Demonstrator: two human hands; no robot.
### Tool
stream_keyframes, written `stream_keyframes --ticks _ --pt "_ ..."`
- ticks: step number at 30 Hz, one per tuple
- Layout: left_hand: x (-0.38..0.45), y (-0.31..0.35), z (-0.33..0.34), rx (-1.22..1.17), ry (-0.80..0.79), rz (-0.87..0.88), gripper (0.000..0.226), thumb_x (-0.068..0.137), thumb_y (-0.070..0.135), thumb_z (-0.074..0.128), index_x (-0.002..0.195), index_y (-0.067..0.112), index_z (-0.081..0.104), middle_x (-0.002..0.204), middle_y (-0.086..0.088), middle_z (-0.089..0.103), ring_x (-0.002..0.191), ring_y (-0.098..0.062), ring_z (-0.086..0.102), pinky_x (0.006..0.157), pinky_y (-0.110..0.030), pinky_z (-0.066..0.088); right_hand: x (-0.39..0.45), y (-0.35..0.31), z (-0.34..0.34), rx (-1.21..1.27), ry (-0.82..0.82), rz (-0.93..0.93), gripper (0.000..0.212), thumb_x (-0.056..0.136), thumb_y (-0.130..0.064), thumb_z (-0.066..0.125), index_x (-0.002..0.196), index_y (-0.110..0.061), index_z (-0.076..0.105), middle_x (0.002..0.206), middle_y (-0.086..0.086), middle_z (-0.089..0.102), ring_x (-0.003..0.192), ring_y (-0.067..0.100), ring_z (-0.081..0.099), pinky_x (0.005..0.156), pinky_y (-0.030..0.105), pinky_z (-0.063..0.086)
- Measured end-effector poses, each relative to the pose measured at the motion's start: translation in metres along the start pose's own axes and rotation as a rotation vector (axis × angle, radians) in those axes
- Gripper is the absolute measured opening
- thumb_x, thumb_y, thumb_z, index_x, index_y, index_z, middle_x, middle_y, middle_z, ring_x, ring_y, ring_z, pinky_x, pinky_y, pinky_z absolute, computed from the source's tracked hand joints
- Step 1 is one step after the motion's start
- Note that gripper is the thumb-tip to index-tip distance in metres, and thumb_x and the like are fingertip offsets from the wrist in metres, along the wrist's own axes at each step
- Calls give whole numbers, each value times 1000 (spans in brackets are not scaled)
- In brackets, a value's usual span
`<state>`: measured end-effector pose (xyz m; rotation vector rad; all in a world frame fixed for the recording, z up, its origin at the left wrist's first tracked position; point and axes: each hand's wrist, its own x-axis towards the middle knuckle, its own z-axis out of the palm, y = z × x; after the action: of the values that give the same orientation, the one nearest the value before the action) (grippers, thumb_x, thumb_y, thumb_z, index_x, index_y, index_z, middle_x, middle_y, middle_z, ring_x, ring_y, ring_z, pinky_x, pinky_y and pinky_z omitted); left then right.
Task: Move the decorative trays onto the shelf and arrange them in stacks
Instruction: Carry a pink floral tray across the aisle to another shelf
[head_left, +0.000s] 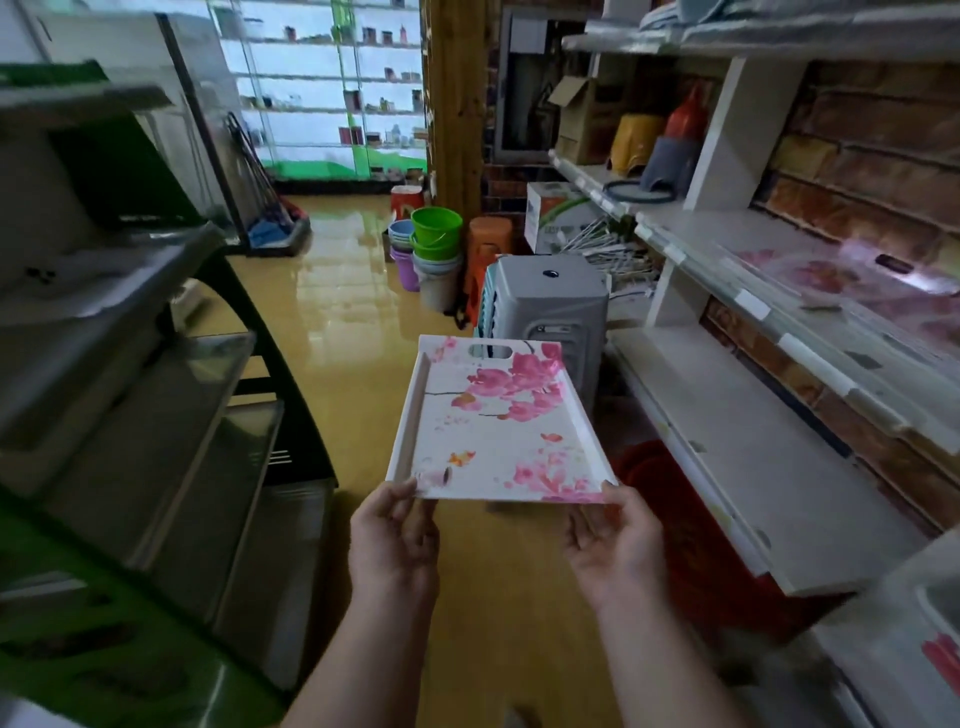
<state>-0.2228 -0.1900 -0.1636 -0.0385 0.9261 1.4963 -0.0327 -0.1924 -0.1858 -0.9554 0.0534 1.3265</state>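
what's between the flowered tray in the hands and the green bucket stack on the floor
In the head view, a grey plastic stool stands between the tray and the green buckets, beside an orange stool.

You are not seeing any text you can read here. The white box (553, 218) past the stools is showing blurred print and a green graphic, and the shelf-edge tags (753, 304) on your right are looking blank or too smeared to make out.
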Motion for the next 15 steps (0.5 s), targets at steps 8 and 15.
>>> stream_keyframes --ticks 8,15 --pt "104 -8 153 98 -55 31 18 88 1 60 104 6 67 90 -8 82 82 -22 78 71 -25 38 120 -85 98 55 18 -47 9 92 -14 62 89 -14 70 82 5 72 79 20 61 72 30 43" --pt "169 -53 239 161 -139 -51 23 83 8 63 106 10 70 102 -7 80 86 -22 78 72 -25 40 189 -155 112 114 65 -179 18 90 -13 67 106 -9 75 94 8 77 86 22 67 74 30 47"
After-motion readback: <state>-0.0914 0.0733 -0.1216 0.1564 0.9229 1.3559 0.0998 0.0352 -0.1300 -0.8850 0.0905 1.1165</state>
